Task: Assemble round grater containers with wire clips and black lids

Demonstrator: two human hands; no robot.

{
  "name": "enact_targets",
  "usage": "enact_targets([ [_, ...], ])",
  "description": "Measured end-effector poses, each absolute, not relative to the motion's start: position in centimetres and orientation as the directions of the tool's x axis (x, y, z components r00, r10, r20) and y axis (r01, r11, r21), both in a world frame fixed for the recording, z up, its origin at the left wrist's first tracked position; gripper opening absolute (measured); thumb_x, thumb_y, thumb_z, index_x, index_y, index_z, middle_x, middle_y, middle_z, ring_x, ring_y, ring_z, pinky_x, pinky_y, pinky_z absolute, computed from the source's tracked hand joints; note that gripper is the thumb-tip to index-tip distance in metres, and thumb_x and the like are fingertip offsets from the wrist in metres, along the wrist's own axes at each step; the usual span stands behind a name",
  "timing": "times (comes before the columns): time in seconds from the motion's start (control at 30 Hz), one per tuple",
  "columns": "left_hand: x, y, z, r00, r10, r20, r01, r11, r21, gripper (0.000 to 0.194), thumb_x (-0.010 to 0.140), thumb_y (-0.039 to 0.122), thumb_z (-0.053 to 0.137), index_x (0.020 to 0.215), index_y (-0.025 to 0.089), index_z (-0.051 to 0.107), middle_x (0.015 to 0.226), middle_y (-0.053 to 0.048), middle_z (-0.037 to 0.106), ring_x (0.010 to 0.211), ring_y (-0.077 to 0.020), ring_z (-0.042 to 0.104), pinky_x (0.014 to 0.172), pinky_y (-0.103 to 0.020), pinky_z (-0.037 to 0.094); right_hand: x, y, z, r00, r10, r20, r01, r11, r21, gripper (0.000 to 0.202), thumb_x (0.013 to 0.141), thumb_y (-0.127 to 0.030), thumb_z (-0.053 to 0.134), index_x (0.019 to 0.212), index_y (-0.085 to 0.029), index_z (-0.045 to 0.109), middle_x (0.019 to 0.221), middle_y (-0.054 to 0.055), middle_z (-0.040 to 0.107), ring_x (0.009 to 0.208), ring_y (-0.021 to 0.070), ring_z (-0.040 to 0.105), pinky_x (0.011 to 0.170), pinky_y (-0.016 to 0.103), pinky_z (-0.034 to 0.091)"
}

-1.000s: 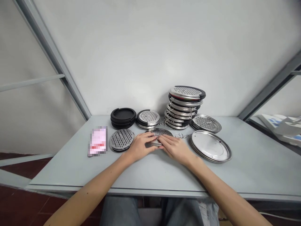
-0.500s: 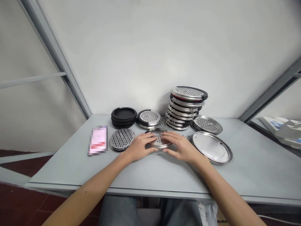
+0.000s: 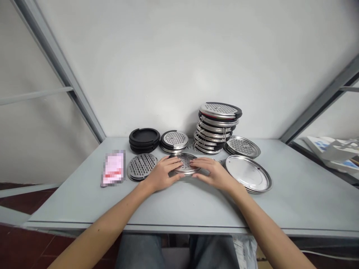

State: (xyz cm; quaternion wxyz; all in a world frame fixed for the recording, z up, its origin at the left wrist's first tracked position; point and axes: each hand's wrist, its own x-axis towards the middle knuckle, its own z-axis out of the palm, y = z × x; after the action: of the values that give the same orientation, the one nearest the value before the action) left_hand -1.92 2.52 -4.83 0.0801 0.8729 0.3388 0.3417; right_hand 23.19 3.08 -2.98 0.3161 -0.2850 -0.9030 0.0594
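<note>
A round perforated metal disc with a raised rim (image 3: 185, 163) lies on the grey table in front of me. My left hand (image 3: 165, 174) grips its left side, fingers on top and thumb at the near edge. On the right side my right hand (image 3: 212, 172) holds it the same way. Left of my left hand is a small stack of slotted metal discs (image 3: 142, 165). Plain metal lids (image 3: 248, 173) are piled right of my right hand. Behind the held disc sits a short stack topped by a perforated plate in a black ring (image 3: 175, 139).
A tall stack of metal and black discs with wire clasps (image 3: 217, 129) stands at the back. Black rings (image 3: 144, 139) are at the back left, perforated plates (image 3: 242, 146) at the back right. A blurred pink item (image 3: 113, 168) lies left on the table (image 3: 193, 205).
The whole view has shifted slightly, so things sit a little further left. Both hands remain on the perforated disc, with their fingers barely moved.
</note>
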Motion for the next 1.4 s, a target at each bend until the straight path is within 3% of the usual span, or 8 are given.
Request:
enact_targets([
  [0.2,-2.0,2.7,-4.8,0.564,0.628,0.536,0.530,-0.773,0.348,0.041,0.088,0.039,0.061,0.123,0.017,0.061,0.125,-0.012,0.065,0.122,-0.0277,0.056,0.106,-0.052,0.040,23.2,2.9,-2.8,-0.641,0.551,0.535,0.484,0.830,-0.276,0.029,0.090,-0.034,0.058,0.114,-0.019,0.066,0.114,0.010,0.070,0.110,0.0251,0.063,0.095,0.041,0.051],
  [0.67,-2.0,2.7,-4.4,0.540,0.664,0.516,0.512,-0.746,0.425,0.037,0.090,0.036,0.059,0.120,0.016,0.062,0.122,-0.011,0.066,0.121,-0.0261,0.057,0.107,-0.049,0.040,22.6,2.5,-2.6,-0.630,0.528,0.570,0.534,0.827,-0.176,0.029,0.095,-0.033,0.050,0.116,-0.018,0.064,0.109,0.010,0.071,0.104,0.0235,0.064,0.088,0.038,0.053],
  [0.9,-1.3,2.0,-4.2,0.442,0.705,0.554,0.541,-0.702,0.462,0.041,0.085,0.039,0.063,0.121,0.018,0.059,0.123,-0.011,0.063,0.118,-0.0254,0.056,0.103,-0.045,0.044,22.2,2.7,-3.5,-0.594,0.528,0.608,0.588,0.800,-0.119,0.030,0.093,-0.034,0.053,0.115,-0.017,0.063,0.111,0.011,0.070,0.104,0.0245,0.063,0.089,0.040,0.052],
  [1.07,-0.8,1.9,-4.4,0.371,0.740,0.562,0.553,-0.662,0.506,0.042,0.083,0.045,0.066,0.116,0.019,0.062,0.118,-0.010,0.066,0.114,-0.0254,0.059,0.100,-0.044,0.047,22.1,2.7,-4.0,-0.562,0.491,0.666,0.572,0.812,-0.117,0.028,0.092,-0.032,0.056,0.115,-0.018,0.062,0.108,0.010,0.071,0.102,0.0233,0.064,0.089,0.040,0.052],
  [1.27,-1.0,2.2,-5.0,0.382,0.688,0.617,0.529,-0.710,0.465,0.045,0.082,0.046,0.067,0.117,0.018,0.064,0.118,-0.012,0.068,0.112,-0.0269,0.062,0.098,-0.046,0.048,21.6,2.5,-3.6,-0.588,0.459,0.666,0.530,0.841,-0.111,0.030,0.094,-0.026,0.051,0.121,-0.017,0.060,0.130,0.014,0.060,0.120,0.0241,0.056,0.099,0.043,0.049],
  [1.4,-0.9,2.3,-5.3,0.385,0.686,0.617,0.520,-0.714,0.469,0.048,0.079,0.045,0.071,0.118,0.018,0.065,0.120,-0.012,0.067,0.114,-0.0267,0.061,0.100,-0.046,0.049,21.5,2.4,-3.6,-0.623,0.459,0.634,0.498,0.857,-0.131,0.032,0.095,-0.025,0.048,0.124,-0.018,0.059,0.121,0.012,0.066,0.112,0.0229,0.062,0.096,0.043,0.051],
])
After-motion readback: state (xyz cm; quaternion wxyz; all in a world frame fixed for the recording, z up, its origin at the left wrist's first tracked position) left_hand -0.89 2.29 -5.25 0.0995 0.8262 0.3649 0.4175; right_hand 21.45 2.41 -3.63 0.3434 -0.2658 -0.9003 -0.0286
